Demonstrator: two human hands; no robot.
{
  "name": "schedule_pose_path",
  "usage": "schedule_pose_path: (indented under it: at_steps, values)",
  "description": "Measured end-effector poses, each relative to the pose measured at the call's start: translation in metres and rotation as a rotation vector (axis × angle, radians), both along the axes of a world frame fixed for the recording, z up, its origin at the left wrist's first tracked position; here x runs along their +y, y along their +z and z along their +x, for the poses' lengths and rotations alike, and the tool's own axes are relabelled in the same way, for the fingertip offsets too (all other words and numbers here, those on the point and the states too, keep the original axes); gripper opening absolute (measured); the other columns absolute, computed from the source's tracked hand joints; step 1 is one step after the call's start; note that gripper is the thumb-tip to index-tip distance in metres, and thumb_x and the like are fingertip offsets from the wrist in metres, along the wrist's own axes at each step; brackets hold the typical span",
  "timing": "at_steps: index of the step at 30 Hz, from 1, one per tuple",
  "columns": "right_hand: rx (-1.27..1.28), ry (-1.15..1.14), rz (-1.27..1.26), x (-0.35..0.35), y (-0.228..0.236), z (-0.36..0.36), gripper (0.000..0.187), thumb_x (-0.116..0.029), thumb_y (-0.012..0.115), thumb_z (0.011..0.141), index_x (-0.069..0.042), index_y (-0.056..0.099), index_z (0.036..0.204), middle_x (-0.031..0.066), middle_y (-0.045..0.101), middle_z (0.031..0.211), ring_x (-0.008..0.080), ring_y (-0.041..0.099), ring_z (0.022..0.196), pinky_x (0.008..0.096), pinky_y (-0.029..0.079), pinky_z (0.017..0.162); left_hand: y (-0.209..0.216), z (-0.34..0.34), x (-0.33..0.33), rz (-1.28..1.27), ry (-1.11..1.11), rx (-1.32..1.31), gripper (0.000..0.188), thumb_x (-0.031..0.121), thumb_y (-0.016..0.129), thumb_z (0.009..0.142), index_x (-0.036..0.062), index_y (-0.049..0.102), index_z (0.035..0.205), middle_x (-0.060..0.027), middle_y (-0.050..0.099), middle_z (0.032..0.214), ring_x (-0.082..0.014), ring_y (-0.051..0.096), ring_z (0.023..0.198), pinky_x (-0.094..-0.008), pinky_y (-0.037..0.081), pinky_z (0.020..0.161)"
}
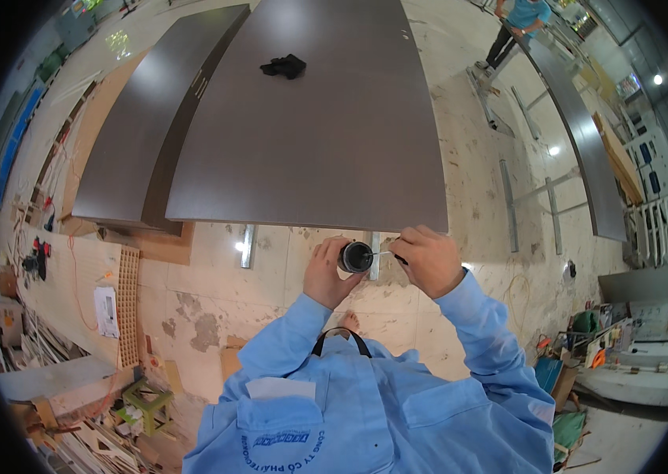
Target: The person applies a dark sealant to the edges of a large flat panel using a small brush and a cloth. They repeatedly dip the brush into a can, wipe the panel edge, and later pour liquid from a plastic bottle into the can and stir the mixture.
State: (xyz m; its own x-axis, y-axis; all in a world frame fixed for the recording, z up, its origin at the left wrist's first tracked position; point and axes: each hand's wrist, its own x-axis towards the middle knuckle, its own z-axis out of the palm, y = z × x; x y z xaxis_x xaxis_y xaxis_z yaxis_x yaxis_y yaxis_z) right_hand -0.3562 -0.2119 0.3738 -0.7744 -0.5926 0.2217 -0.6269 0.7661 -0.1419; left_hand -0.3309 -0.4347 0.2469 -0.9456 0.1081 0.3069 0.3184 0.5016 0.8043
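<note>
Close to the near edge of a large dark brown panel point(310, 150), my left hand point(323, 275) is wrapped round a small dark jar point(347, 263). The jar's top is open and its inside looks black. My right hand point(435, 262) pinches a thin tool point(382, 253) with a dark handle and a light, slender shaft. The shaft's tip reaches into the jar's mouth, and its end is hidden there. A crumpled black cloth point(284, 66) lies on the far part of the panel.
A second dark panel stack point(144, 118) stands left of the large panel. At far right, a person point(525, 16) in a blue shirt handles a long dark board point(579, 134) over metal supports point(509, 205). A green stool point(149, 404) and scrap wood lie lower left.
</note>
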Motion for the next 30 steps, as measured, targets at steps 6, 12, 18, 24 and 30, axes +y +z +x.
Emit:
schedule_pose_path:
  at_steps: [6,12,18,24,30]
  values:
    - [0.011,-0.088,-0.019,0.032,-0.013,0.024,0.024,-0.009,0.081,0.076,-0.015,0.072,0.098,0.0010,0.065,0.094,0.0240,0.067,0.091,0.0378,0.057,0.072,-0.001,0.010,0.030,-0.031,-0.062,0.008,0.064,0.017,0.095,0.072,0.0076,0.061,0.125,-0.0124,0.067,0.120,-0.0340,0.066,0.111,-0.0425,0.055,0.095]
    - [0.033,-0.166,-0.016,0.045,-0.009,0.047,0.018,-0.012,0.077,0.078,-0.014,0.070,0.094,0.0014,0.063,0.093,0.0229,0.065,0.089,0.0386,0.057,0.070,0.005,0.010,0.039,-0.009,-0.170,0.053,0.063,0.015,0.095,0.072,0.0080,0.062,0.126,-0.0122,0.067,0.120,-0.0340,0.066,0.111,-0.0424,0.055,0.096]
    - [0.105,-0.249,0.031,0.036,-0.004,0.053,0.013,-0.010,0.071,0.079,-0.013,0.068,0.091,0.0017,0.061,0.091,0.0222,0.065,0.091,0.0371,0.058,0.070,0.010,0.001,0.028,0.003,-0.237,0.079,0.062,0.015,0.095,0.072,0.0074,0.062,0.124,-0.0122,0.067,0.119,-0.0339,0.066,0.111,-0.0416,0.055,0.094]
    - [0.085,-0.273,0.011,0.025,-0.002,0.062,0.018,-0.012,0.078,0.079,-0.012,0.069,0.094,0.0023,0.062,0.092,0.0249,0.064,0.087,0.0394,0.056,0.072,0.012,0.009,0.017,0.009,-0.262,0.072,0.063,0.016,0.095,0.071,0.0071,0.062,0.124,-0.0124,0.067,0.118,-0.0339,0.067,0.110,-0.0413,0.055,0.094]
    - [0.105,-0.268,0.019,0.015,-0.005,0.072,0.017,-0.013,0.079,0.079,-0.013,0.069,0.093,0.0019,0.063,0.092,0.0249,0.065,0.088,0.0392,0.056,0.072,0.010,0.015,0.012,0.004,-0.274,0.057,0.063,0.015,0.095,0.071,0.0070,0.062,0.124,-0.0128,0.067,0.118,-0.0339,0.067,0.110,-0.0413,0.055,0.094]
